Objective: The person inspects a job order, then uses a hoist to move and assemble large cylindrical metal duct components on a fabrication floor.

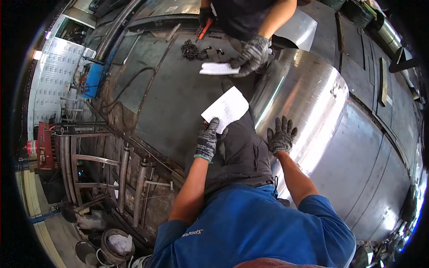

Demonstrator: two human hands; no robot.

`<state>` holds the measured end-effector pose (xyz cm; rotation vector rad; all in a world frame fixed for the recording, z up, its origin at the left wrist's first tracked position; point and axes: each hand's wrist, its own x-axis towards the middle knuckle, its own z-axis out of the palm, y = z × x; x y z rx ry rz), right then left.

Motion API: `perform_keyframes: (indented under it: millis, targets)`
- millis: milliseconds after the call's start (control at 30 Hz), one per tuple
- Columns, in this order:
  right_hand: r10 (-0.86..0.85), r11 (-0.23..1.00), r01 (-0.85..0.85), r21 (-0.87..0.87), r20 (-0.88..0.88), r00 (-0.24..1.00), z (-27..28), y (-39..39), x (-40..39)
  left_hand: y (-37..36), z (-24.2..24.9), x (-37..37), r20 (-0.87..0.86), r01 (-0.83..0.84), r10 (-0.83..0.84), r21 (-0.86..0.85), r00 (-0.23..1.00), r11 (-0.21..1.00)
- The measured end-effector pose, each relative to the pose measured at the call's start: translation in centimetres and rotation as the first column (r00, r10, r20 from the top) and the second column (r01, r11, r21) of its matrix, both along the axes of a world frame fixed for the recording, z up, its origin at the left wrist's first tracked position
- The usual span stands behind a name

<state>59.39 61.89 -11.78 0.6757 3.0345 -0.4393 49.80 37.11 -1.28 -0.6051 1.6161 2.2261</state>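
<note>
A white sheet of paper (227,108) with faint handwriting is pinched in my left hand (208,139), which wears a grey knit glove. Its thumb side is partly hidden behind the paper. My right hand (282,135), gloved the same way, lies with fingers spread on a large, shiny curved metal sheet (304,85). Across from me, a co-worker's gloved hand (252,53) holds a folded white paper (219,68). The co-worker's other gloved hand (205,20) is by a tool with an orange handle (204,29).
A chain (191,50) lies on the dark floor plate (172,85) ahead. Metal frames (96,169) stand at left, above a bucket (117,243) at lower left. Flat metal sheets (375,156) spread out on the right. A blue box (93,80) stands at upper left.
</note>
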Motion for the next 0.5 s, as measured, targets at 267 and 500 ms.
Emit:
perform_keyframes:
  millis: [267,500]
  targets:
    - [0.001,1.0,0.0,0.025,-0.011,1.0,0.3,-0.1,-0.2,-0.3,4.3,0.5,-0.227,0.182,-0.285,-0.386,0.931,0.904]
    - [0.015,0.999,-0.016,0.032,0.032,0.999,0.4,0.1,-0.3,-1.8,6.5,1.2,-0.272,0.177,-0.306,-0.413,0.912,0.894]
